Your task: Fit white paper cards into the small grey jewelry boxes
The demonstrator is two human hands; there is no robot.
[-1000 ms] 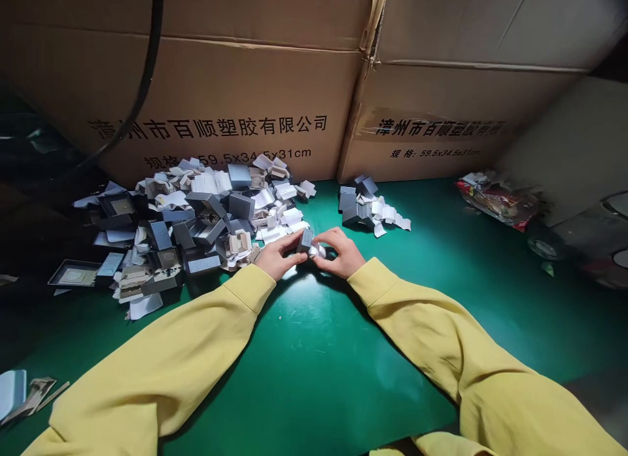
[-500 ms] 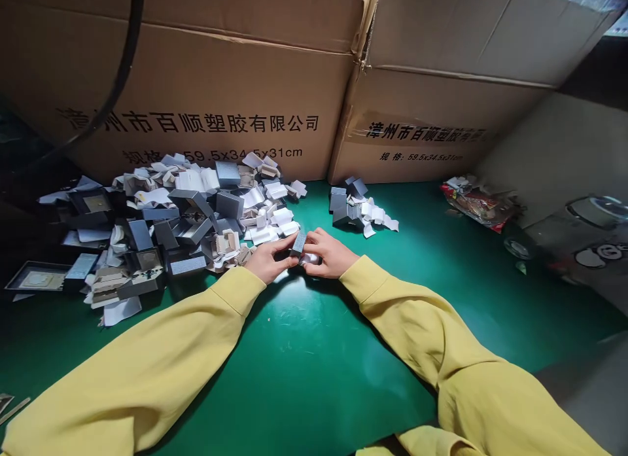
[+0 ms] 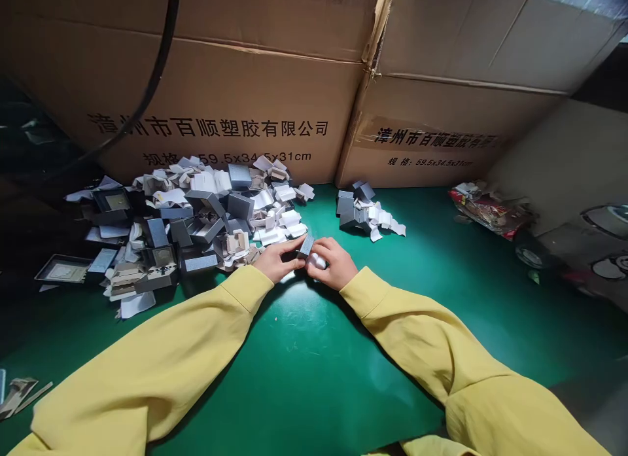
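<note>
Both my hands meet over the green table top (image 3: 314,364), in yellow sleeves. My left hand (image 3: 277,260) pinches a small grey box (image 3: 306,246) between thumb and fingers. My right hand (image 3: 332,263) is curled against the same box and closes over a white paper piece (image 3: 316,262) at its lower side. A big heap of grey boxes and white inserts (image 3: 186,214) lies just left of my hands. A smaller cluster of grey boxes and white pieces (image 3: 366,212) sits behind my right hand.
Two large printed cardboard cartons (image 3: 235,96) (image 3: 441,116) stand along the back of the table. A black cable (image 3: 147,96) hangs across the left carton. A crumpled red wrapper (image 3: 490,207) lies at the right. Scraps (image 3: 19,394) sit at the near left edge.
My hands stay together on the small grey box; my right fingers have curled tighter over the white piece. The view has shifted slightly.
</note>
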